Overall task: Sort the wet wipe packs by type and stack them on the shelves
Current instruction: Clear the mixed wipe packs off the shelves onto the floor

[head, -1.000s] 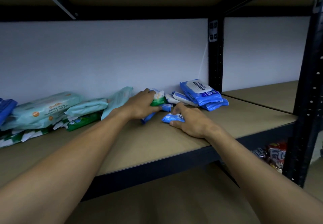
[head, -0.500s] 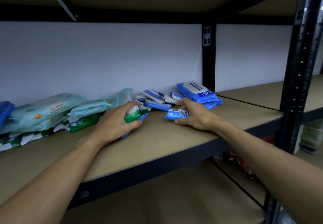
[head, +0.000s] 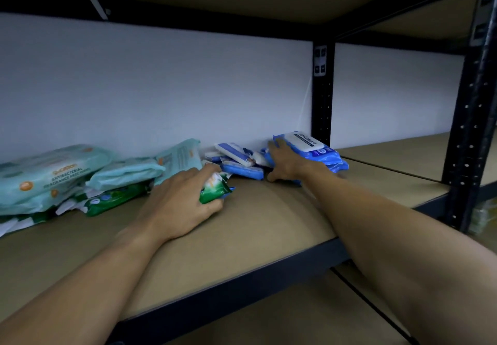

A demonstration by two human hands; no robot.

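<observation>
Packs look soft, light, slick film w/ squashy fill; judged best taken across the short sides, not by the flap. Left hand [head: 185, 199] is low on the shelf [head: 255, 223], grip clenched round a small green pack [head: 213, 190]. Right hand [head: 289, 163] lies flat, fingers stretched onto the big blue pack [head: 317, 148] by the back wall, grip released; anything under the palm can't be told.

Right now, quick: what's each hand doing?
Left hand: closed, gripping a small green pack.
Right hand: open, fingers laid against the big blue pack.
</observation>
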